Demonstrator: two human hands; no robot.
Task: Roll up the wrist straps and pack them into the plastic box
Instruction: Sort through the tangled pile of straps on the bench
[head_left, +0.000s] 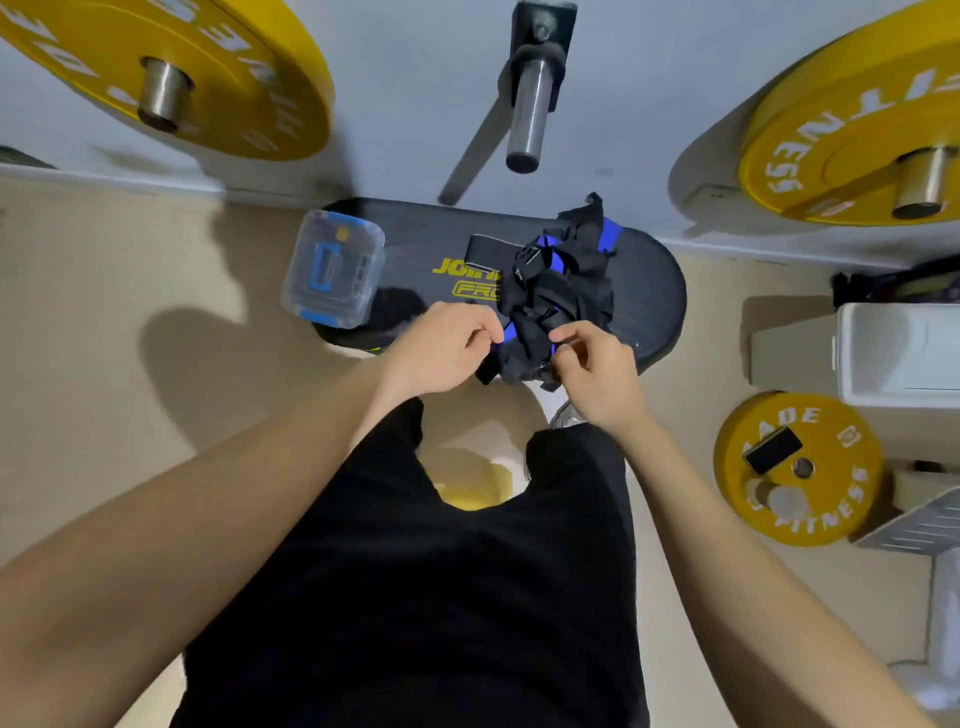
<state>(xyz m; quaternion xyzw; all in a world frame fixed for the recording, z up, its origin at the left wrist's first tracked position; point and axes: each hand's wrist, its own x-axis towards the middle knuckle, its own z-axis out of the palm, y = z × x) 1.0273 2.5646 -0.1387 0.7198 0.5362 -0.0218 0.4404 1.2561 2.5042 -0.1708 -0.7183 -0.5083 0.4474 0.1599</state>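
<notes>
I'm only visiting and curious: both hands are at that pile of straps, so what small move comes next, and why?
Probably draw one strap out of the tangled pile of straps: the left hand and right hand pinch its near edge, nothing looks rolled, and the plastic box sits closed.

wrist straps black, blue bands | plastic box clear, blue latches and handle, small yellow spot | tabletop black, yellow lettering | weight plates yellow, white lettering | floor beige | wall pale grey-white | bin white | clothing plain black | peg silver-grey
</notes>
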